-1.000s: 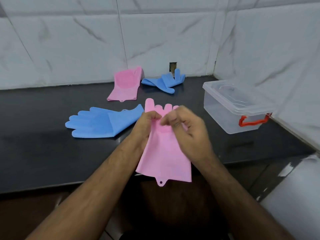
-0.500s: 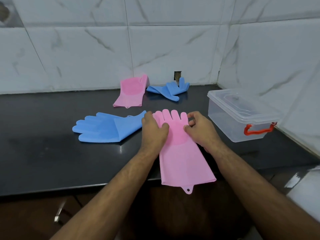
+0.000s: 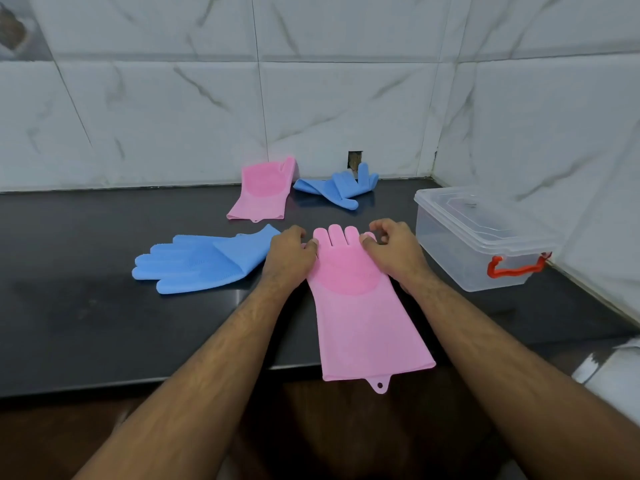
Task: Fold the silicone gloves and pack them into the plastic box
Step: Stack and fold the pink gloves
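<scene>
A pink silicone glove [image 3: 363,313] lies flat on the black counter, fingers pointing away from me, its cuff hanging over the front edge. My left hand [image 3: 289,259] pinches its left side near the fingers. My right hand [image 3: 394,252] pinches its right side at the same height. To the left, a blue glove [image 3: 204,263] lies flat. Near the wall lie a second pink glove [image 3: 265,190] and a crumpled blue glove [image 3: 341,187]. At the right stands the clear plastic box [image 3: 460,251], its lid on and an orange handle at its near end.
The black counter [image 3: 86,306] ends in a front edge near me and meets marble-tiled walls behind and at the right. A small hole shows in the back wall above the blue glove.
The pink glove was held up in both hands and now lies spread flat on the counter. My hands have moved apart to its two sides.
</scene>
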`<state>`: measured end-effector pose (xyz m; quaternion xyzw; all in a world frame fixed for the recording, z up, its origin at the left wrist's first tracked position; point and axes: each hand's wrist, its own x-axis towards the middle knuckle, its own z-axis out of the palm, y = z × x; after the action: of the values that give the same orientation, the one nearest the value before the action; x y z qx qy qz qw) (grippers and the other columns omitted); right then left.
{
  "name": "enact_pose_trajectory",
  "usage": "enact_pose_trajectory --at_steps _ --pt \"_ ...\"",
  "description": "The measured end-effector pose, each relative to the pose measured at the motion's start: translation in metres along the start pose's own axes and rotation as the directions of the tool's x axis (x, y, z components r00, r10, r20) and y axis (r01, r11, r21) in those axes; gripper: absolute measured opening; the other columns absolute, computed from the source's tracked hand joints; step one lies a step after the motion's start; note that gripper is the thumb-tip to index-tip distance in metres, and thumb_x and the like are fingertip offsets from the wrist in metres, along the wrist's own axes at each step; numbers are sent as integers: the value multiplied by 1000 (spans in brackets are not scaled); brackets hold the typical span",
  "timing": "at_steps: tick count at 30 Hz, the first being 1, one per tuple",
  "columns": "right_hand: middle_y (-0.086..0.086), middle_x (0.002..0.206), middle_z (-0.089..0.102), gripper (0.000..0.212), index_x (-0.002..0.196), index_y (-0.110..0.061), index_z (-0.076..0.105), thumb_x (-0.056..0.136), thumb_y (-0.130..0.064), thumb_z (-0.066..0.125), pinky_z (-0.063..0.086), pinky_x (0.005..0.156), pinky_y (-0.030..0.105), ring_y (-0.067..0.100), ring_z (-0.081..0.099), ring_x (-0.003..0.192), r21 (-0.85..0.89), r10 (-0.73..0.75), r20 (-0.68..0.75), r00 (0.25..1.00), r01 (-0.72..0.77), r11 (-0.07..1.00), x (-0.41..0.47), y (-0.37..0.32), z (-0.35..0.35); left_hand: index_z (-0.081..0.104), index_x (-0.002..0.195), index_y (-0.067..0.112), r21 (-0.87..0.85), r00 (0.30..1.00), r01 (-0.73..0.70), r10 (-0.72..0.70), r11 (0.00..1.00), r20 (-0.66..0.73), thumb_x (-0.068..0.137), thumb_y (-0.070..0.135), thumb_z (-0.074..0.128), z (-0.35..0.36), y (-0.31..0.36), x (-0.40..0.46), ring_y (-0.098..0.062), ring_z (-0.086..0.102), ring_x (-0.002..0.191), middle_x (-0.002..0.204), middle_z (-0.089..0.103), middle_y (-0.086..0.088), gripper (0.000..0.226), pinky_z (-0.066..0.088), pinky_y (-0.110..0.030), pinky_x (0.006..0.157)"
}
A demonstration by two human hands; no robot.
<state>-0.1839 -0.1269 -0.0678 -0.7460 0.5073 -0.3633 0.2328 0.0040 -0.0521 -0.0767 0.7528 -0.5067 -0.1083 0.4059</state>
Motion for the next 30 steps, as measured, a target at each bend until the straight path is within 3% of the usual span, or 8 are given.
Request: enact_pose_trajectory --at_steps 3,7,12,16,20,22,25,30 --pt "3 138 58 50 140 -17 57 95 -36 66 48 103 35 18 60 120 -58 -29 91 995 34 998 12 -4 6 61 126 6 48 1000 16 -15 999 -14 102 37 53 -6 -8 12 -26 60 115 124 66 -10 40 50 -37 96" --pt "-1 127 64 35 125 -17 66 92 -30 70 45 96 27 14 59 112 -82 -39 136 990 50 995 29 -4 18 63 99 3 137 995 41 -27 990 -97 103 40 50 -13 -19 26 -31 60 101 103 68 -15 39 52 -46 87" --pt "-5 113 67 19 110 -19 69 92 -21 68 43 85 23 11 60 106 22 -28 70 997 26 999 44 -1 28 60 121 1 406 984 -54 118 912 -132 104 29 51 -16 -29 44 -33 49 119 129 55 -18 35 47 -47 94" --pt "-6 97 66 11 101 -22 71 91 -25 69 42 67 19 9 61 90 58 -15 74 997 10 998 54 -1 30 68 120 3 448 989 -102 140 888 -52 102 28 52 -11 -32 63 -32 39 136 150 42 -18 35 43 -48 102" --pt "-11 93 66 11 98 -21 72 91 -29 71 45 73 22 6 60 88 48 -21 102 995 16 999 64 -1 34 73 121 10 500 988 -133 151 856 3 103 29 48 -4 -34 83 -34 29 148 160 35 -21 36 29 -48 120" --pt "-11 90 64 11 98 -21 71 90 -30 72 46 76 25 6 59 86 39 -15 104 994 11 999 67 0 37 69 127 11 542 994 -105 103 834 34 104 32 42 -2 -36 91 -35 32 147 155 42 -22 41 23 -50 122" --pt "-11 85 63 8 95 -23 71 90 -28 75 43 71 22 5 57 80 51 -10 90 996 6 999 70 2 39 66 120 7 527 997 -77 74 847 26 104 29 37 0 -35 96 -32 54 122 126 63 -16 40 31 -51 115" --pt "-11 83 64 5 90 -25 71 89 -23 76 38 62 16 4 57 76 103 10 21 1000 -13 995 71 3 37 70 106 3 378 990 -10 63 926 -128 97 7 48 -5 -33 98 -36 62 99 106 72 -18 24 48 -42 86"
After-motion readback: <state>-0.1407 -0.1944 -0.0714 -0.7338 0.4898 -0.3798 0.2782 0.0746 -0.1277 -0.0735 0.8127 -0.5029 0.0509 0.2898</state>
